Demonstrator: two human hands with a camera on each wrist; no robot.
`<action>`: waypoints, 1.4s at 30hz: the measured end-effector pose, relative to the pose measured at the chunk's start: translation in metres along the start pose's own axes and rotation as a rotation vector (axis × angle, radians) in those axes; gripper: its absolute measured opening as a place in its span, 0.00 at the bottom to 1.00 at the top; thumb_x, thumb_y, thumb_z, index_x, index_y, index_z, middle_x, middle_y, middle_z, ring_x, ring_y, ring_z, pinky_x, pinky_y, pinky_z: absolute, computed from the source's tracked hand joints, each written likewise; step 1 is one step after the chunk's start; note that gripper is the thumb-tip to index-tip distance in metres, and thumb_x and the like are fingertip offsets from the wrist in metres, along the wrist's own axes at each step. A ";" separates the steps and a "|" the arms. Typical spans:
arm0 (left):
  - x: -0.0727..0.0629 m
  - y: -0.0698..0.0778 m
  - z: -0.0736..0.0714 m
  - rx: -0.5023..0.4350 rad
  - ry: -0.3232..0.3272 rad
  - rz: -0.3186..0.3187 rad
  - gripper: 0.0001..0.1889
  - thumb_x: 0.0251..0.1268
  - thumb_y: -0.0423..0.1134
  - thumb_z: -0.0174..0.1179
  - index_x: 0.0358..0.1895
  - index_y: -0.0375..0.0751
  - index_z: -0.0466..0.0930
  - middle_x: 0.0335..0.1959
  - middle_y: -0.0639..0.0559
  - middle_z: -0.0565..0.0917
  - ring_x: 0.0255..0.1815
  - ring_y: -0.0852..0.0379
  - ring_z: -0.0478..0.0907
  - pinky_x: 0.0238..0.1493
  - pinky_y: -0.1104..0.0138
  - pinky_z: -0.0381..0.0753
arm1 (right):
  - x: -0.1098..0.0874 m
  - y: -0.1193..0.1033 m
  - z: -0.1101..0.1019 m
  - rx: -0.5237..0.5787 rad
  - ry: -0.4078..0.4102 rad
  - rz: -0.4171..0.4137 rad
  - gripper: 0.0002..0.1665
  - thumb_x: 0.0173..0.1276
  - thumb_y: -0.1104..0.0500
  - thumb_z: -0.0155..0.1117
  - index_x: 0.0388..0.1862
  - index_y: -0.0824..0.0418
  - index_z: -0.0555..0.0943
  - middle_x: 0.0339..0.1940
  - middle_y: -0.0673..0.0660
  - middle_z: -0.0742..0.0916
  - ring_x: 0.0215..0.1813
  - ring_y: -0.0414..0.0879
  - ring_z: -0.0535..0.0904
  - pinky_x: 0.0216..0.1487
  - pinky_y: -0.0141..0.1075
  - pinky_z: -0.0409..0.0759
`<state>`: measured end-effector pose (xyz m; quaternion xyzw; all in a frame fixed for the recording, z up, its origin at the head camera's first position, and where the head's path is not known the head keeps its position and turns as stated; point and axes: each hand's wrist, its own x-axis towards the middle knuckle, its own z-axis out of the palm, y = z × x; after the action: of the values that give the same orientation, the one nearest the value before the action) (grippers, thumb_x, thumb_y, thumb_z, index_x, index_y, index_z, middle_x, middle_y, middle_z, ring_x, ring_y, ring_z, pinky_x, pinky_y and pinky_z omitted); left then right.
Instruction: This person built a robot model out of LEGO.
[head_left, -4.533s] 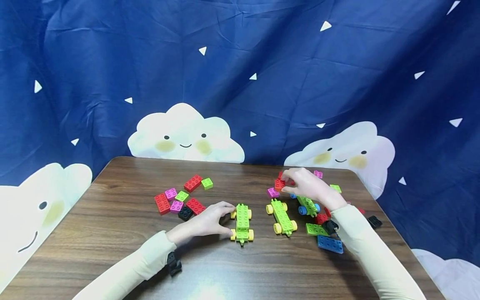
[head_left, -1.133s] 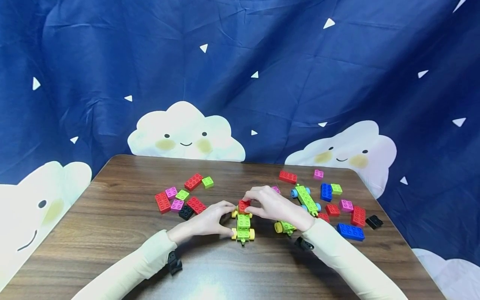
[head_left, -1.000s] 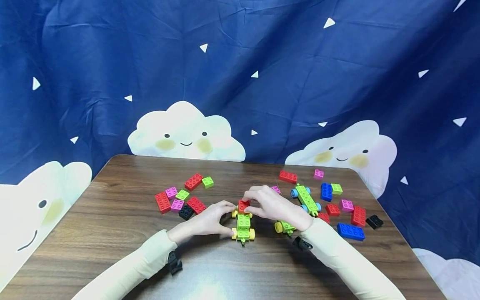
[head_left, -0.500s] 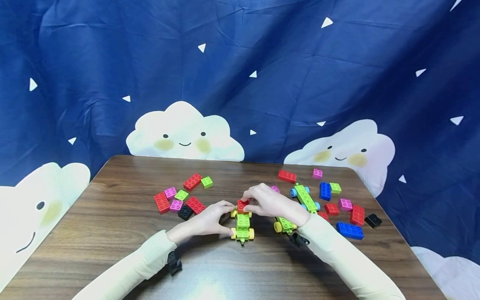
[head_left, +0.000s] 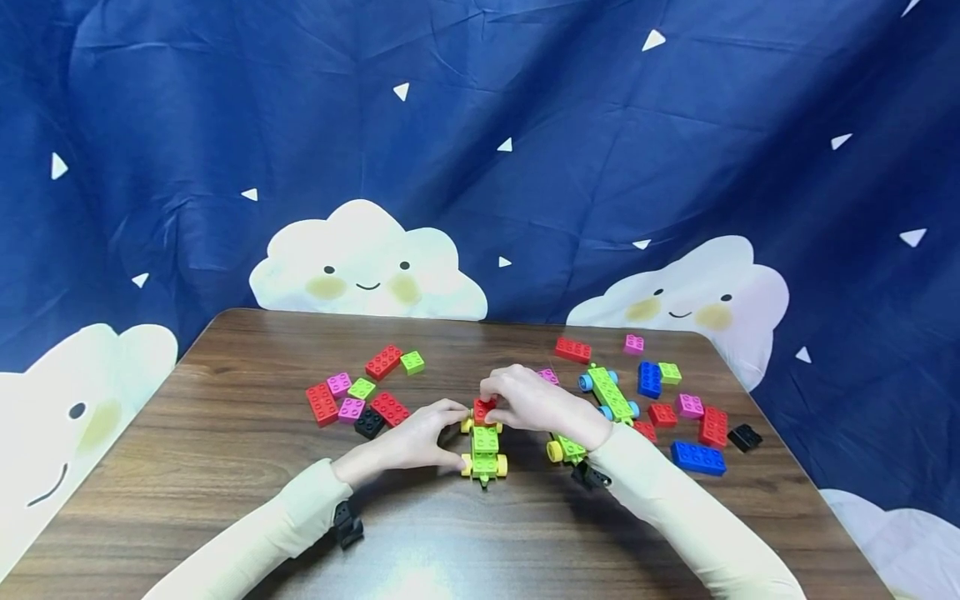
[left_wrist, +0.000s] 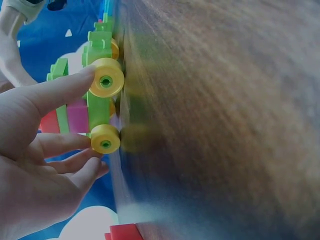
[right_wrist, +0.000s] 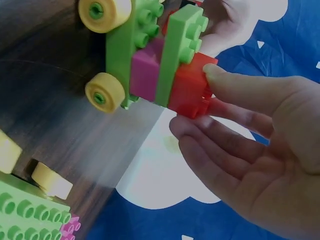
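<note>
My left hand (head_left: 416, 437) holds a green toy car base (right_wrist: 120, 55) from the side. In the left wrist view its thumb presses one yellow wheel (left_wrist: 112, 72) and its fingers lie at the other. On the base sits a pink brick (right_wrist: 146, 72), topped by a green studded brick (right_wrist: 172, 57) that juts out over the base. A red brick (right_wrist: 190, 87) sits at one end of that green brick. My right hand (head_left: 540, 400) pinches the red brick between thumb and fingers.
A second yellow-wheeled base (head_left: 570, 448) lies partly behind my right arm, near a blue-wheeled base (head_left: 611, 394). Loose bricks lie right, including a long blue brick (head_left: 698, 457) and a black one (head_left: 745, 437). At left is another group with red bricks (head_left: 322, 404).
From the back right, my right hand has come to the car base with the red brick, now on the stack. Over the last second both hands have stayed nearly still.
</note>
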<state>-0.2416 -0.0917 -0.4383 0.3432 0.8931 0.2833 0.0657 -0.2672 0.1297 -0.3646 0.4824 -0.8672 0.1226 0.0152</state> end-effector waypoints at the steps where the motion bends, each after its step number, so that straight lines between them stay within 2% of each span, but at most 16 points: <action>1: 0.000 0.000 0.000 0.001 -0.001 0.000 0.40 0.53 0.49 0.73 0.66 0.28 0.71 0.65 0.38 0.75 0.66 0.43 0.75 0.67 0.51 0.74 | 0.000 0.000 -0.001 -0.003 -0.002 -0.002 0.07 0.60 0.62 0.73 0.33 0.61 0.83 0.29 0.54 0.86 0.30 0.40 0.75 0.34 0.29 0.77; 10: 0.000 0.000 0.000 0.003 -0.004 0.006 0.40 0.54 0.49 0.73 0.66 0.28 0.71 0.65 0.38 0.75 0.66 0.44 0.74 0.67 0.52 0.74 | -0.005 -0.003 0.003 0.002 0.020 0.047 0.07 0.62 0.60 0.73 0.36 0.60 0.84 0.32 0.53 0.86 0.31 0.40 0.77 0.34 0.27 0.76; 16: 0.001 -0.002 0.000 -0.006 -0.010 0.000 0.40 0.54 0.49 0.72 0.66 0.28 0.71 0.65 0.38 0.75 0.66 0.43 0.74 0.67 0.51 0.74 | -0.009 0.001 0.008 0.064 0.054 0.084 0.10 0.63 0.58 0.72 0.41 0.61 0.86 0.36 0.54 0.88 0.36 0.43 0.83 0.38 0.31 0.81; 22: 0.000 -0.003 0.002 -0.004 -0.011 0.007 0.40 0.54 0.49 0.72 0.66 0.27 0.71 0.64 0.37 0.75 0.66 0.43 0.74 0.67 0.51 0.74 | -0.012 0.004 0.011 0.116 0.020 0.108 0.13 0.65 0.57 0.70 0.47 0.61 0.87 0.40 0.54 0.89 0.42 0.45 0.85 0.46 0.37 0.85; 28: 0.000 -0.002 0.001 0.009 -0.003 0.016 0.39 0.54 0.49 0.72 0.65 0.27 0.72 0.64 0.37 0.76 0.65 0.43 0.75 0.67 0.52 0.74 | -0.013 0.006 0.006 0.094 0.006 0.082 0.15 0.66 0.59 0.69 0.50 0.62 0.86 0.43 0.55 0.89 0.44 0.45 0.85 0.46 0.36 0.84; 36: -0.001 -0.001 0.000 0.014 0.002 0.016 0.39 0.53 0.48 0.73 0.65 0.28 0.72 0.64 0.38 0.76 0.65 0.43 0.75 0.67 0.52 0.74 | -0.013 0.009 0.007 0.200 0.050 0.156 0.15 0.59 0.60 0.74 0.44 0.64 0.87 0.40 0.56 0.91 0.38 0.42 0.87 0.43 0.36 0.86; 42: 0.001 0.000 -0.001 0.010 0.003 0.017 0.39 0.53 0.48 0.72 0.65 0.27 0.72 0.64 0.38 0.76 0.65 0.44 0.75 0.67 0.52 0.74 | -0.011 0.009 0.004 0.184 0.053 0.161 0.15 0.57 0.59 0.76 0.42 0.65 0.87 0.37 0.57 0.91 0.35 0.41 0.86 0.40 0.33 0.86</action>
<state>-0.2426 -0.0919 -0.4377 0.3506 0.8916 0.2800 0.0604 -0.2684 0.1425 -0.3716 0.4071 -0.8875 0.2151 -0.0163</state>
